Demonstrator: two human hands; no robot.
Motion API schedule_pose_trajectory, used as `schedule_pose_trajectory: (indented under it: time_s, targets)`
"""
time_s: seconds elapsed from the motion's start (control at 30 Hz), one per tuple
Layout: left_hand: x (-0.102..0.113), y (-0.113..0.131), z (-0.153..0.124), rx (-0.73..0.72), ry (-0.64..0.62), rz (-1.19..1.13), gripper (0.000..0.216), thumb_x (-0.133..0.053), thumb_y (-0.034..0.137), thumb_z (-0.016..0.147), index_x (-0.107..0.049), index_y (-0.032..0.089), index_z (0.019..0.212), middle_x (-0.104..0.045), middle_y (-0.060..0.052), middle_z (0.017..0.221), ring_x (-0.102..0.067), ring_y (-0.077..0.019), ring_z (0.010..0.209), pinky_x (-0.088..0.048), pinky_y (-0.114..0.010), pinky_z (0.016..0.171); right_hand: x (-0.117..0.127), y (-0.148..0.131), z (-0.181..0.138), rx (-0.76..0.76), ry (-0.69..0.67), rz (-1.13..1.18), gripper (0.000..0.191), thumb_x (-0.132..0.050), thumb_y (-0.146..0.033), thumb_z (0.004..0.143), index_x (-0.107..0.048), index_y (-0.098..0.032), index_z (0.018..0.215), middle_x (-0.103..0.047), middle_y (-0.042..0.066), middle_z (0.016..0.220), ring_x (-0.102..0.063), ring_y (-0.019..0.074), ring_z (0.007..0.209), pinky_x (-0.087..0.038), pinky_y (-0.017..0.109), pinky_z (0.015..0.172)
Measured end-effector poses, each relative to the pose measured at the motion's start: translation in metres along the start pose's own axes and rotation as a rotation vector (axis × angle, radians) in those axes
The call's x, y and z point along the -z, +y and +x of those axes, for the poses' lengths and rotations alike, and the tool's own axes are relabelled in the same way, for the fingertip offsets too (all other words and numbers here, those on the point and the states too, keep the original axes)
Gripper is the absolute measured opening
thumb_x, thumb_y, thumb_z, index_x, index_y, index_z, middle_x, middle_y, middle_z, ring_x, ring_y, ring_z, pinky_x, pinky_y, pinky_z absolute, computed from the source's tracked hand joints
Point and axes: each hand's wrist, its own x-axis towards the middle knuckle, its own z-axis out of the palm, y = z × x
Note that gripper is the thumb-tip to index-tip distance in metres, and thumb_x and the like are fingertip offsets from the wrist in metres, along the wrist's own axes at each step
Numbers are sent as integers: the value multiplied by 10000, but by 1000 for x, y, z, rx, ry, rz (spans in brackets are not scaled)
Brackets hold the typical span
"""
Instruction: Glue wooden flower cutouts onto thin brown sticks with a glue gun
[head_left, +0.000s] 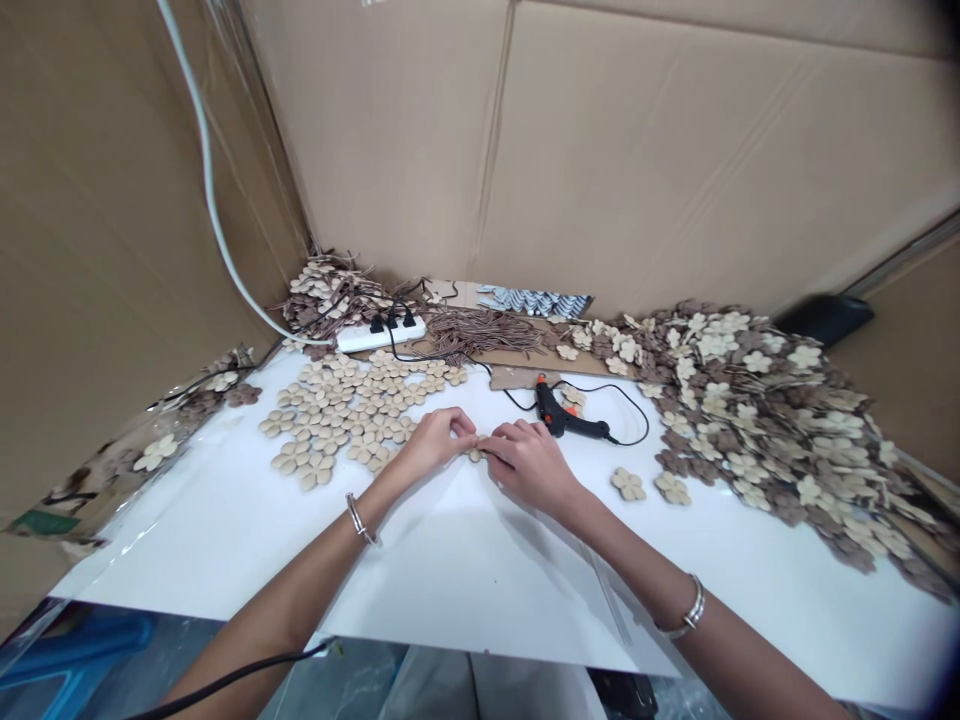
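Observation:
My left hand [442, 438] and my right hand [529, 460] meet over the white table, both closed on one small beige flower [477, 454]. Fingers and thumbs pinch it from either side, so most of the flower is hidden. Just beyond my right hand a black glue gun [574, 418] with orange parts lies on its side. Loose beige flowers [322, 410] are spread to the left of my left hand. Two more flowers, one of them a beige flower [628, 484], lie to the right of my right hand.
A large heap of brown and beige flowers [765, 400] fills the right side. Along the back lie brown cords [480, 333] and a white power strip [382, 332] with black plugs. A clear glue stick [609, 595] lies near my right forearm. Cardboard walls [637, 150] enclose the table.

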Motion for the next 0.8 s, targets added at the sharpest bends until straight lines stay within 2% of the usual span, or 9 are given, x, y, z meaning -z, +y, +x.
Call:
schedule_pose_trajectory:
  time_s: [0.4, 0.67, 0.8]
  targets:
    - [0, -1, 1, 18, -5, -45, 177, -715, 273, 724, -703, 133, 830, -719, -55, 796, -581, -142, 672, -426, -251, 636, -2, 3, -6, 22, 69, 35, 344, -505, -158, 877, -685, -305, 1130, -667, 43, 983, -524, 200, 889, -270, 356, 841]
    - [-3, -5, 2, 21, -4, -61, 195, -693, 296, 729, -689, 134, 838, -709, -55, 806, -591, -152, 697, -415, -255, 647, -7, 6, -8, 101, 71, -110, 371, -504, -131, 862, -676, -283, 1154, -632, 74, 959, -495, 219, 911, -253, 385, 851]
    - [-1, -1, -1, 42, 10, -7, 243, -685, 303, 736, -695, 132, 908, -701, -54, 791, -594, -169, 719, -408, -258, 643, -5, 6, -7, 80, 72, -19, 364, -509, -129, 849, -683, -290, 1126, -640, 67, 989, -508, 217, 916, -268, 386, 855]
